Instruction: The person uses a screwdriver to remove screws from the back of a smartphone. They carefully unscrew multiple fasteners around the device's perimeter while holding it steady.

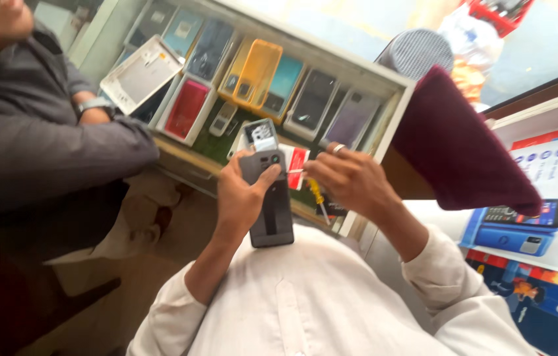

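1. Left hand (243,198) is clamped round a dark grey phone (270,204), back facing up, held over the white shirt (312,296). Thumb lies across the upper back, just below the camera block.
2. Right hand (351,178) is pinched shut on a thin tool, tip at the phone's upper right edge. A yellow-handled screwdriver (318,198) hangs below that hand; can't tell if it is the same tool. Ring on one finger.
3. Progress, my read: early. Back cover on, no gap or lifted edge visible, no loose parts out. The tool is at the edge, so the work on that side is only starting; everything inside is left.
4. Phone look: matte grey back, darker stripe down the middle, no visible cracks. Screen side hidden.
5. Just behind the phone: a small red-and-white card (297,165) and a smaller phone (262,135).
6. Further: glass bench (358,72) holding rows of phone cases, yellow, teal, red, black.
7. Left: another person's grey sleeve (41,145), arms folded, wristwatch.
8. Right: maroon cloth (464,151) over posters.
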